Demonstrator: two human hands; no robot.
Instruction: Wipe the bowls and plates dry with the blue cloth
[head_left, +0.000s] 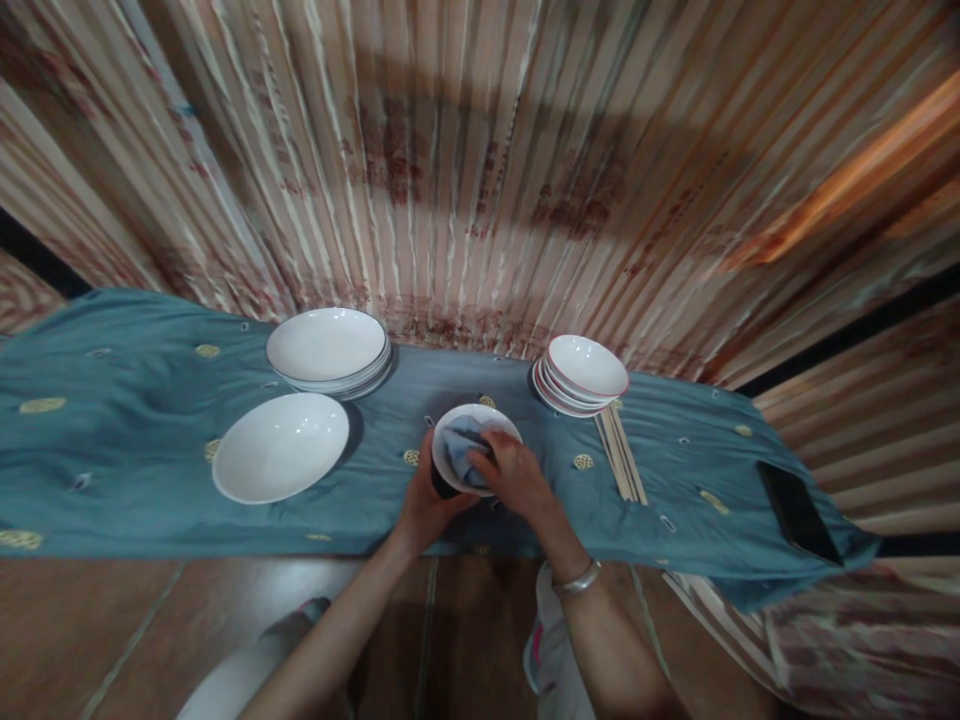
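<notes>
Near the front edge of the cloth-covered table, a small white bowl point(510, 420) is tilted in my left hand point(433, 500), whose fingers and thumb wrap its left and lower side. Inside the bowl lies a crumpled light-blue cloth point(463, 440). My right hand point(517, 470) grips this cloth and presses it against the bowl's inner wall, fingers bent. The tips of the left fingers are hidden behind the bowl.
A stack of white plates point(328, 345) stands back left, with a large white bowl point(281, 450) before it. Red-rimmed bowls point(589, 368) are stacked back right, beside chopsticks point(622, 460). A black phone point(799, 510) lies at the table's point(135, 440) right end. A pleated curtain point(465, 200) hangs behind.
</notes>
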